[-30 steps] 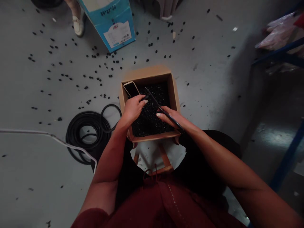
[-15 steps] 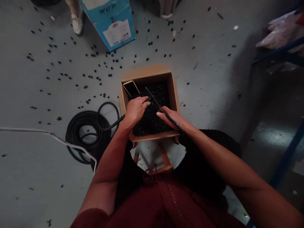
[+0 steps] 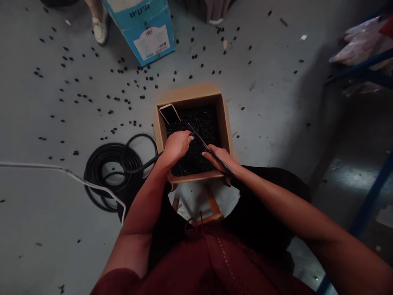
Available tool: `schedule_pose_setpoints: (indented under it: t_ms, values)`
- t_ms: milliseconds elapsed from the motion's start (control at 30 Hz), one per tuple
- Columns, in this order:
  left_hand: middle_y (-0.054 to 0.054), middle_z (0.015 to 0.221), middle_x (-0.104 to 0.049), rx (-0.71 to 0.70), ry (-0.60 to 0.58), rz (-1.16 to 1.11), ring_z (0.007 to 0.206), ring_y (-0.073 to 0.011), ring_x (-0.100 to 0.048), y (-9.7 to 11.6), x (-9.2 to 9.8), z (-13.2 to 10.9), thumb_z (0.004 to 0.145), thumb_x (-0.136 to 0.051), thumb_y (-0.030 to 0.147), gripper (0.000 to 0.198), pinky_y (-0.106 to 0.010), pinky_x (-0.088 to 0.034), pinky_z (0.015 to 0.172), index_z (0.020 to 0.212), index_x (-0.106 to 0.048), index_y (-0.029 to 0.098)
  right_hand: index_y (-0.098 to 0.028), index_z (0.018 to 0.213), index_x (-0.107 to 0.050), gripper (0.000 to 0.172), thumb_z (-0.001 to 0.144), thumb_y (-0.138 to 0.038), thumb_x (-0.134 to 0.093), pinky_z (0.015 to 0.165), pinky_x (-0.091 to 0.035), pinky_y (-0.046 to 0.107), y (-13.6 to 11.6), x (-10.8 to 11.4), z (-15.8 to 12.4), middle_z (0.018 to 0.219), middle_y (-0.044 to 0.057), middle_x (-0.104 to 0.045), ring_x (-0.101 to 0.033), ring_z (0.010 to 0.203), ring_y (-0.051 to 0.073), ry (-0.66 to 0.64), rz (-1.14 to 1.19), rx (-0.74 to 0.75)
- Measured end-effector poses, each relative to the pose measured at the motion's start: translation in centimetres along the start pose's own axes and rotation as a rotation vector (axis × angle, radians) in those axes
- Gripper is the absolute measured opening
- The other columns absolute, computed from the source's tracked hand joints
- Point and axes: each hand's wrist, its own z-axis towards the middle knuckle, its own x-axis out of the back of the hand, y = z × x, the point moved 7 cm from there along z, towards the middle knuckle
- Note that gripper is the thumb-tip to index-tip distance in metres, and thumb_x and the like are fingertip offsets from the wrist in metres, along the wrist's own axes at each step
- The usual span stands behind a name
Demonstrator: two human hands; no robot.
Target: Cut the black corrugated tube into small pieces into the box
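Observation:
My left hand (image 3: pixel 178 144) is closed around the end of a black rubber tube (image 3: pixel 145 166), over a cardboard box. The tube runs back from my hand to a coil (image 3: pixel 92 164) on the floor at the left. My right hand (image 3: pixel 219 157) is wrapped round the dark handle of long, slim scissors (image 3: pixel 201 141), seen edge-on. Their blades reach across to the tube end by my left fingertips; whether they touch it I cannot tell. Below both hands, the cardboard box (image 3: pixel 227 123) holds a mass of small black cut pieces (image 3: pixel 202 116).
A dark phone-like slab with a light rim (image 3: pixel 170 113) leans in the box's far left corner. Small black rings litter the floor. Beyond stand a blue carton (image 3: pixel 153 37) and another person's shoe (image 3: pixel 100 30). A white cable (image 3: pixel 76 178) crosses at left; a blue rack (image 3: pixel 362 65) stands right.
Both hands have dropped slightly toward my body, with the tube and scissors. The loose loop of tube beside the box has shifted a little.

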Motion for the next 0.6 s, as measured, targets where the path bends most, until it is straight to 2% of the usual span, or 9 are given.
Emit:
schedule_pose_setpoints:
  t_ms: [200,433,600]
  values:
    - [-0.012,0.101,-0.07,-0.001,0.026,-0.055,0.097,-0.0242,-0.064,-0.5,-0.1,0.1,0.091,-0.043,0.026,0.029,-0.032,-0.045,0.083,0.103,-0.067,0.015,-0.019,0.081,-0.05,0.021,0.089,-0.038,-0.046,0.054,-0.033,0.023,0.1,0.3,0.2,0.066,0.001,-0.057,-0.053,0.058,0.013,-0.004,-0.012,0.022]
    - [-0.007,0.098,-0.07,-0.027,0.053,-0.316,0.088,-0.0189,-0.064,-0.6,0.7,0.2,0.088,-0.046,0.026,0.03,-0.03,-0.048,0.082,0.11,-0.065,0.015,-0.02,0.083,-0.049,0.031,0.092,-0.048,-0.039,0.044,-0.039,0.019,0.7,0.2,0.3,0.056,-0.003,-0.058,-0.053,0.042,0.009,-0.024,0.222,0.013]
    - [-0.005,0.11,-0.067,-0.095,0.091,-0.436,0.099,-0.0185,-0.061,-0.4,1.2,0.0,0.081,-0.055,0.02,0.034,-0.032,-0.046,0.092,0.114,-0.063,0.017,-0.02,0.084,-0.051,0.037,0.094,-0.052,-0.036,0.048,-0.041,0.02,0.4,0.8,0.4,0.059,-0.001,-0.062,-0.055,0.045,0.01,-0.006,0.16,0.031]
